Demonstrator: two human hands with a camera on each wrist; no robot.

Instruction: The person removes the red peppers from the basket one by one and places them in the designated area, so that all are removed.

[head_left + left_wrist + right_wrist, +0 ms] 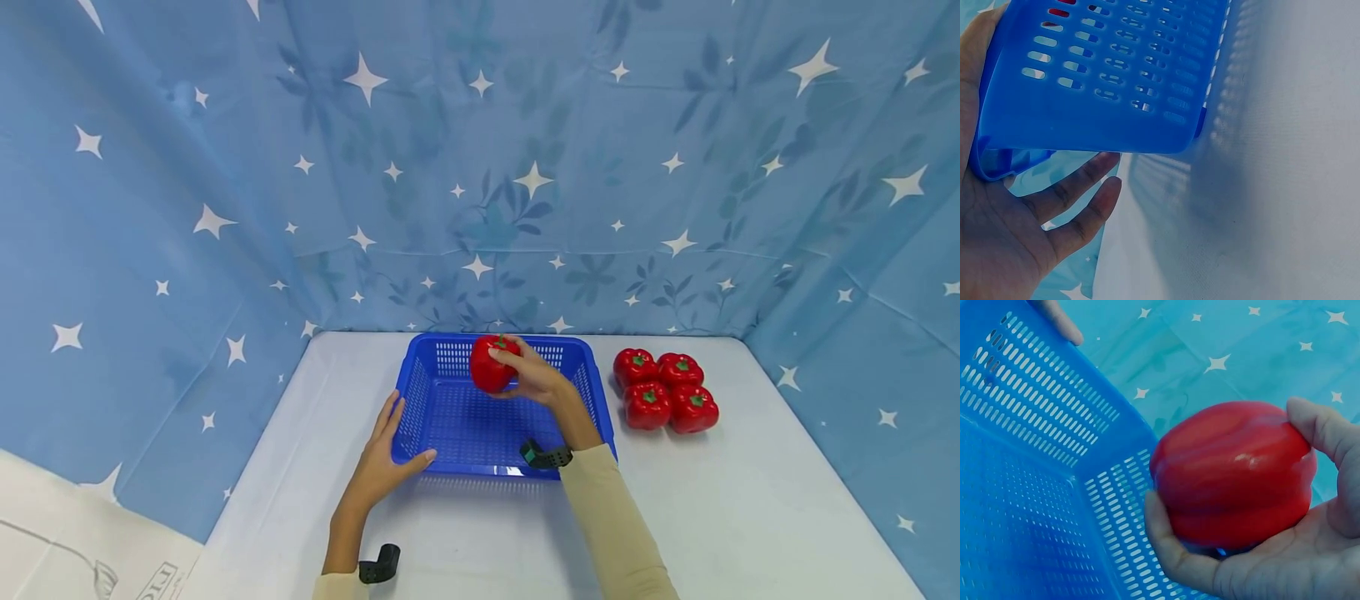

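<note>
A red bell pepper [491,364] with a green stem is held in my right hand [536,377], above the back part of a blue plastic basket [450,467]. In the right wrist view, the thumb and fingers grip the pepper [1235,475] from both sides, over the perforated basket wall [1119,506]. At the basket's front left corner is my left hand [378,467], fingers stretched along the outside and thumb at the front rim. The left wrist view shows that hand [1016,231] spread and fairly straight against the basket corner [1085,125]. No pepper shows on the visible basket floor.
Several red bell peppers [648,405] stand close together on the white table [750,500], right of the basket. Blue curtains [480,167] with white stars border the table at the back and sides. A drawing on pale cloth [82,542] lies at lower left.
</note>
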